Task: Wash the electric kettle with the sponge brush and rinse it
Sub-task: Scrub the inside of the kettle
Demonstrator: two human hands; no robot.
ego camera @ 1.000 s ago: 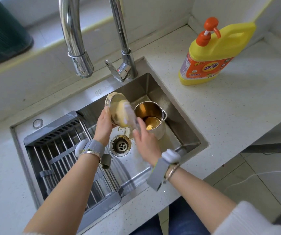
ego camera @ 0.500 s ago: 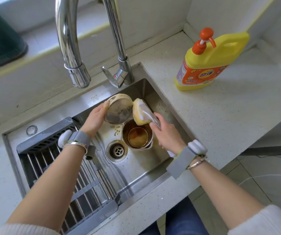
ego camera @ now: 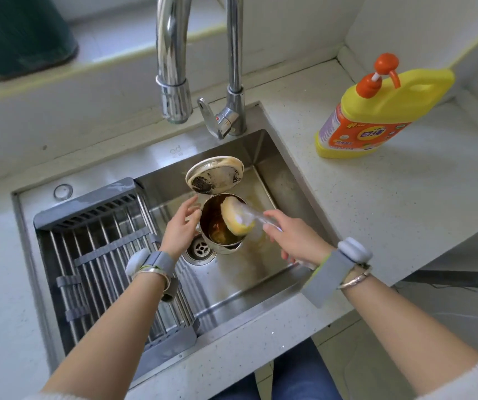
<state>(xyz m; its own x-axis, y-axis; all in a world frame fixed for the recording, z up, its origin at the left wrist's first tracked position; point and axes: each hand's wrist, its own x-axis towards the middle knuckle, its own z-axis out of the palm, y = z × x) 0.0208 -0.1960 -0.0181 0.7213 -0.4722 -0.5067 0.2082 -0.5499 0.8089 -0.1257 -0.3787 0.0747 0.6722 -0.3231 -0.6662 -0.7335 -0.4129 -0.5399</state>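
In a steel sink [ego camera: 284, 180], the electric kettle [ego camera: 217, 226] stands beside the drain, lid up. Right hand [ego camera: 292, 241] grips the sponge brush [ego camera: 236, 216]; left hand [ego camera: 178, 229] hovers released. Wet steel looks slippery: steady its rigid body.

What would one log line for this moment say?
right hand: holds sponge brush at kettle mouth | left hand: open beside kettle | lid: up

Open kettle lid [ego camera: 214, 174] and tap spout [ego camera: 174, 90] above the kettle mouth [ego camera: 220, 223] — sponge brush [ego camera: 236, 216] inside.
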